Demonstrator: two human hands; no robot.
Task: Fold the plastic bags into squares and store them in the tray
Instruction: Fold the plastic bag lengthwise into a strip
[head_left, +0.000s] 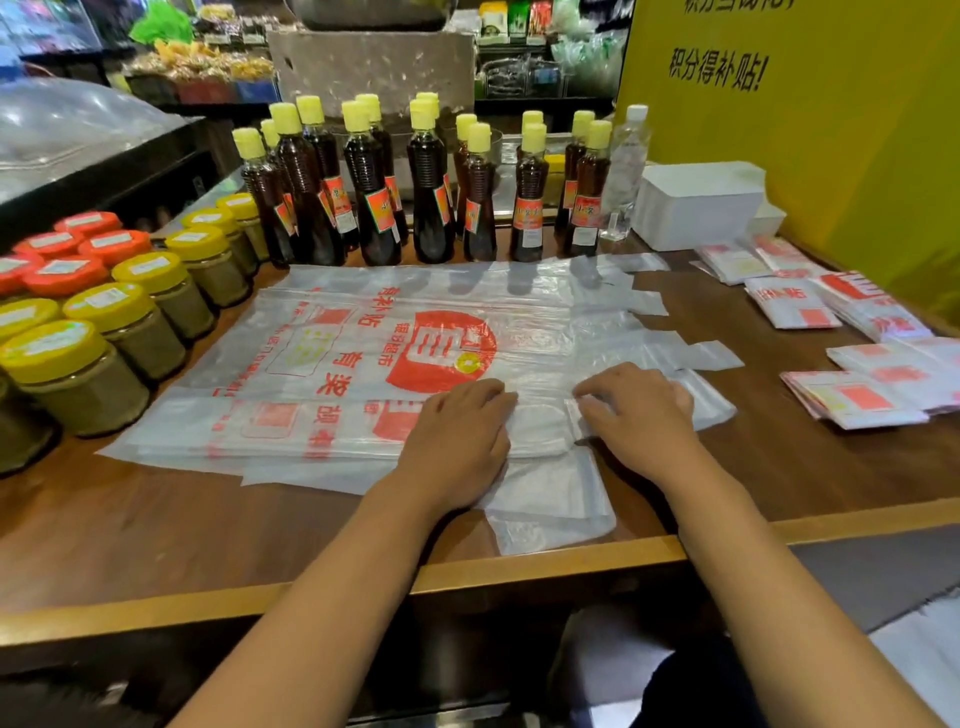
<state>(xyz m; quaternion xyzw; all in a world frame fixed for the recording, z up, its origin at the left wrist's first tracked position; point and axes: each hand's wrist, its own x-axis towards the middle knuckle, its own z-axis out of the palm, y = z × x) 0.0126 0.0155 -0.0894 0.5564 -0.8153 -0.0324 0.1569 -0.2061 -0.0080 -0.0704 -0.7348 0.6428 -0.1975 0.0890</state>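
Top plastic bag (363, 358) lying flat on stack near tabletop (156, 525) front edge, long axis running left-right. Left hand (457, 441) pressing folded strip, fingers nearly flat; right hand (636, 410) pinching handle end, nearer white tray (696, 208) at far right.

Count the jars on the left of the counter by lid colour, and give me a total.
Orange-lidded jars: 5
Yellow-lidded jars: 7
Total: 12 jars with lids in view; the left frame edge may cut off more.
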